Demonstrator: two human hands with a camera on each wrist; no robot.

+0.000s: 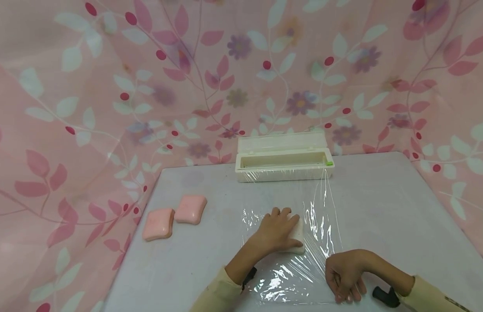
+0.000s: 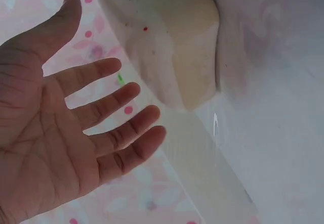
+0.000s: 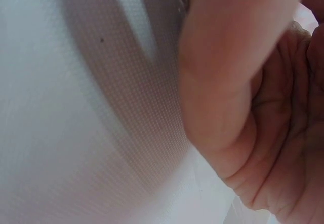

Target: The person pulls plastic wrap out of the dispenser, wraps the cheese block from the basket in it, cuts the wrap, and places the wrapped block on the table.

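A sheet of clear cling film [image 1: 280,281] runs from the front of a long white dispenser box [image 1: 284,174] toward the person. On the film sits a whitish bar [image 1: 298,229], seen as a cream block [image 2: 172,42] in the left wrist view. Over this bar the left hand [image 1: 274,229] is spread, covering much of it; its fingers [image 2: 116,145] look relaxed and apart. At the film's near right corner, the curled right hand [image 1: 344,273] pinches the edge. Its bent fingers [image 3: 217,82] fill the right wrist view, where the pinch itself is hidden.
Two pink soap bars, a nearer one [image 1: 158,224] and a farther one [image 1: 190,209], lie side by side on the left of the white table [image 1: 386,208]. The box lid [image 1: 282,142] stands raised against a pink floral curtain [image 1: 226,65].
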